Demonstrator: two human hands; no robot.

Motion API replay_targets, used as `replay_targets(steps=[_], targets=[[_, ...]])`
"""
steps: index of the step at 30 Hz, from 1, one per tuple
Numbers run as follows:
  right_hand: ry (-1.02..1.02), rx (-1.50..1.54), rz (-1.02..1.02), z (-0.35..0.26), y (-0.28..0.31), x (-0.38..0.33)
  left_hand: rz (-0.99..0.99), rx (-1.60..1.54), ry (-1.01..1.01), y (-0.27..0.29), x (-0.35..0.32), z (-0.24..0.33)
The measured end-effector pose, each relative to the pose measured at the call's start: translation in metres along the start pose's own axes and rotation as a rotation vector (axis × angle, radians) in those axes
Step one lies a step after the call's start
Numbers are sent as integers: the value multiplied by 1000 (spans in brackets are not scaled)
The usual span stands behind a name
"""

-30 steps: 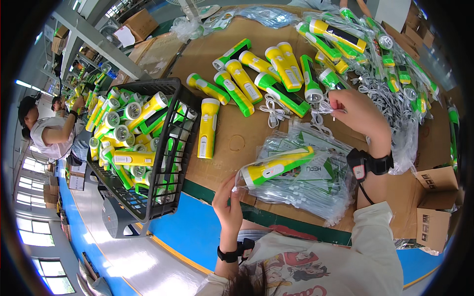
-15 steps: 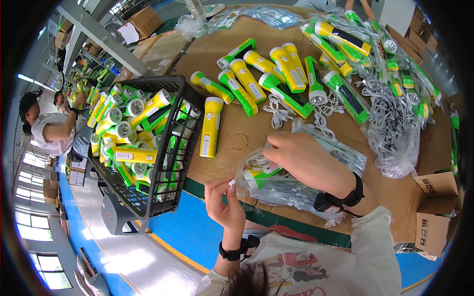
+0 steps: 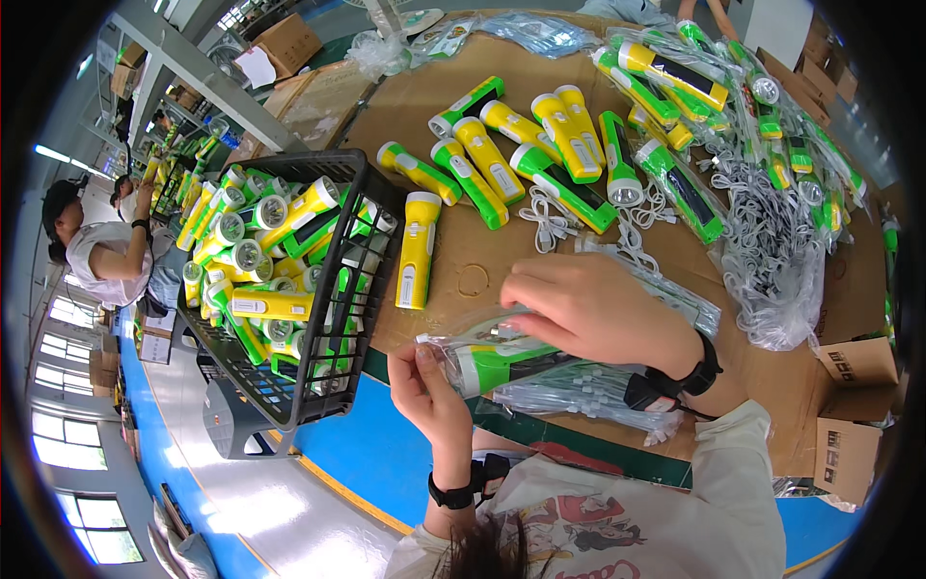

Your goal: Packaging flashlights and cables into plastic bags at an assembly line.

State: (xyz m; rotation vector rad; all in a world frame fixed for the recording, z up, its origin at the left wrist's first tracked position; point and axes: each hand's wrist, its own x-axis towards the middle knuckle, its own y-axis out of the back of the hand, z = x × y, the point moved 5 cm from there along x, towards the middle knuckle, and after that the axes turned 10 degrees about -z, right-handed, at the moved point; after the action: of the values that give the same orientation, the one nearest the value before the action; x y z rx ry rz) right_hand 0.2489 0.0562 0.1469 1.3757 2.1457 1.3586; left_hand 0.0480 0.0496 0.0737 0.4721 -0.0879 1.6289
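A green and white flashlight [image 3: 490, 369] lies inside a clear plastic bag [image 3: 487, 326] at the table's front edge. My left hand [image 3: 424, 391] pinches the bag's left corner, where a small white slider tab shows at the fingertips. With closed fingers, my right hand [image 3: 574, 304] grips the bag's upper edge above the flashlight; its fingertips are partly hidden. Under my right forearm lies a stack of flat clear slider bags [image 3: 588, 394]. Beyond my hands, a yellow flashlight [image 3: 417, 253] stands apart from a group of yellow and green flashlights [image 3: 490, 159].
At left a black plastic basket [image 3: 323, 333] is heaped with flashlights. Coiled white cables [image 3: 762, 241] and bagged flashlights [image 3: 690, 193] pile up at right. An open cardboard box [image 3: 849, 425] sits at the right edge. Another person [image 3: 106, 246] works at far left.
My left hand has shifted slightly left, drawing the bag's corner and white tab left and away from me. My right hand has moved a little nearer me, and more of the flashlight shows.
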Motion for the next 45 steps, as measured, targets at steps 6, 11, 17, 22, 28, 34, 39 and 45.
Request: replay_targets(steps=[6,11,17,22,28,34,39,45], targets=[[298,79,271,-34,-21,2,-161,52,-148,-7,-7,35],[395,78,362,-48,-2,-5,-339,104,-444,-8,-14,66],[438,-202,245,-58,-10,-11,-158,-65,-324,1,-19,48],[274,-422,45,-32,-22,-16,87,-445,-184,68,13,4],[127,-12,-144,-19,-8,-12,238,-644,131,103,24,-38],[-88,436,140,40,47,-22,-86,-603,119,25,19,-6],[-265,193,1018,75,143,-107,-518,-319,177,-18,-9,11],[-249,209,1562,116,190,-212,-1037,181,-136,-62,-33,28]])
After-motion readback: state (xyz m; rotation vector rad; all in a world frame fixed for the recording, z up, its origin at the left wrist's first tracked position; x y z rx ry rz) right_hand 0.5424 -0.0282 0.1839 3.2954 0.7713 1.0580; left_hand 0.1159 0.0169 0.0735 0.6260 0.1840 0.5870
